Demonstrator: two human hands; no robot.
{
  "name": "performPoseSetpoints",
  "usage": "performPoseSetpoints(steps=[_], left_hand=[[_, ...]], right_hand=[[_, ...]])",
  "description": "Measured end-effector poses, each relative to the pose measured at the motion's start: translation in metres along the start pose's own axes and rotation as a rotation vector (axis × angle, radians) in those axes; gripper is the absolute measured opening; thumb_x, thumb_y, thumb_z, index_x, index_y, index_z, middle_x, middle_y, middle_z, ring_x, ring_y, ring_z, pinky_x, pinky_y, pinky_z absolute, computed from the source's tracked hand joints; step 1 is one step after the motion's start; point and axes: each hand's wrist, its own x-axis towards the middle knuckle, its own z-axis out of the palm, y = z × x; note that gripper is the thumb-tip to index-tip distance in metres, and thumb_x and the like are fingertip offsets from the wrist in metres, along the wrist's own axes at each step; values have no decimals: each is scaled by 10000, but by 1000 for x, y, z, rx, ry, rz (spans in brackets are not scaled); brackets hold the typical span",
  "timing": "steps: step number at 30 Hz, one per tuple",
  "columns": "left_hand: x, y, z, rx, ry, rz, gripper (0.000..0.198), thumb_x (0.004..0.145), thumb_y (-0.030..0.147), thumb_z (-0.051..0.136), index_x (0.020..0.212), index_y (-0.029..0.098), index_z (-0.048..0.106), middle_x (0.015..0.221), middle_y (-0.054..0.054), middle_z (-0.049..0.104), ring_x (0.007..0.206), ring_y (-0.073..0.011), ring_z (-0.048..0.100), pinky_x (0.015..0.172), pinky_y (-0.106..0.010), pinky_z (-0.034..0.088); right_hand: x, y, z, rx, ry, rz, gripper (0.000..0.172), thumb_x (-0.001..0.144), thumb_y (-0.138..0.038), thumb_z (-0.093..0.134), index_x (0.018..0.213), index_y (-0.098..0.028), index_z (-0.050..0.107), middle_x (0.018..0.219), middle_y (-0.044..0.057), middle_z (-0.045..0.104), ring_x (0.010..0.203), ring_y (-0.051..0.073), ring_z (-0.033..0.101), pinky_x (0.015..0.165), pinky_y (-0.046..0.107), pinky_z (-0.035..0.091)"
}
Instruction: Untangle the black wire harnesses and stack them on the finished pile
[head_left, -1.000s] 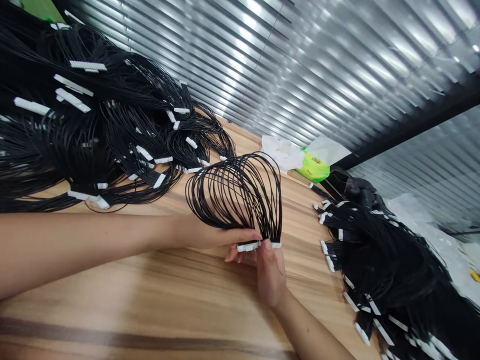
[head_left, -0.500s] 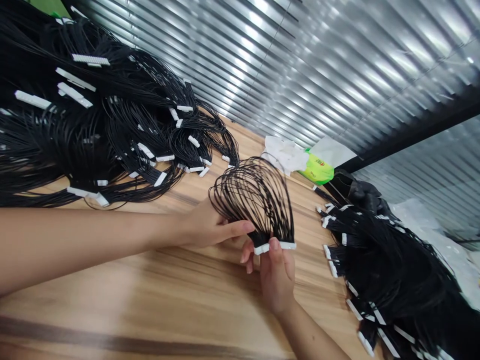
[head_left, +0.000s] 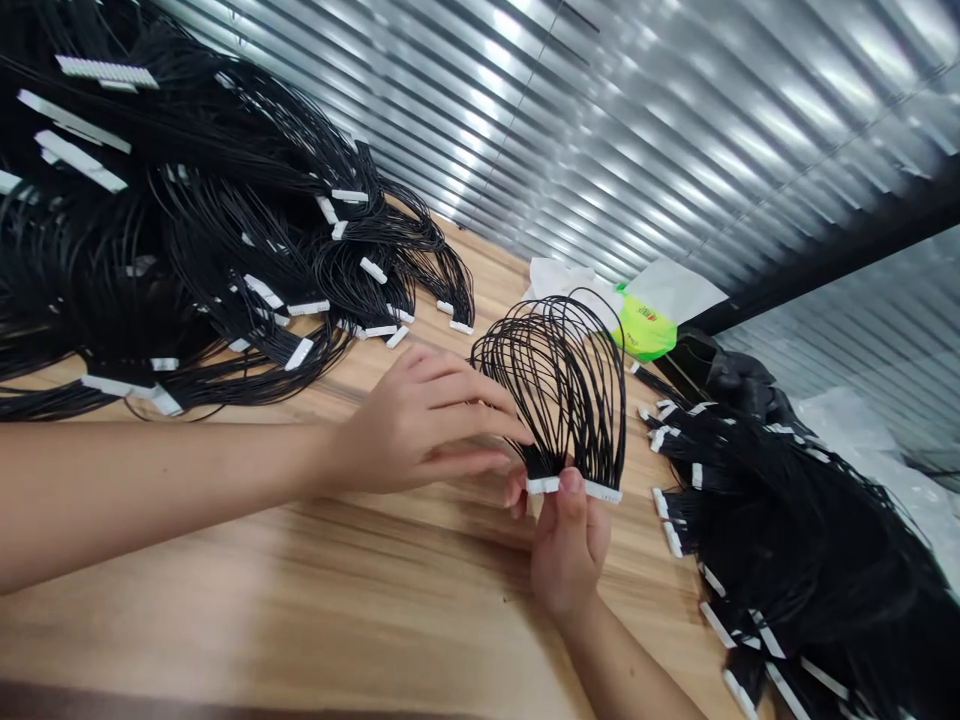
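A looped black wire harness (head_left: pixel 555 370) stands up from its white connectors (head_left: pixel 604 492), its wires fanning out above them. My right hand (head_left: pixel 568 545) grips the connectors from below, thumb across the front and fingers behind. Just left of the harness is my left hand (head_left: pixel 431 420), its fingers stretched out and somewhat apart. Those fingertips reach the left edge of the wires; whether they press on them I cannot tell.
A large heap of black wire harnesses (head_left: pixel 217 230) with white connectors lies at the left. Another pile (head_left: pixel 810 540) covers the right side. White tissue (head_left: pixel 562 275) and a green packet (head_left: pixel 645 325) lie near the corrugated metal wall (head_left: pixel 480 120). Everything rests on a wood-grain table (head_left: pixel 337 600).
My left hand has come out from behind the wires, its fingers now spread at the harness's left side. My right hand and the harness have shifted slightly right.
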Motion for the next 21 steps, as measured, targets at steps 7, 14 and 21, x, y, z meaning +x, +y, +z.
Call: performPoseSetpoints(steps=[7, 14, 21], left_hand=[[0, -1, 2, 24, -11, -11, 116, 854, 357, 644, 953, 308, 679, 878, 40, 683, 822, -119, 564, 747, -316, 304], [1, 1, 2, 29, -38, -26, 80, 875, 337, 618, 905, 279, 662, 859, 30, 668, 788, -130, 533, 727, -325, 275], [0, 2, 2, -12, -61, -52, 119, 885, 350, 594, 963, 270, 636, 965, 20, 678, 866, -134, 564, 774, -323, 293]], right_hand=[[-3, 8, -4, -72, -43, -136, 251, 958, -338, 415, 834, -202, 586, 640, 1, 618, 567, 142, 560, 515, 270, 423], [-5, 7, -4, -109, -36, -101, 251, 960, -337, 412, 827, -218, 588, 654, 16, 628, 591, 161, 579, 516, 286, 435], [-2, 4, -2, -93, -20, -84, 348, 959, -375, 401, 723, -200, 587, 624, 17, 625, 566, 152, 563, 510, 277, 414]])
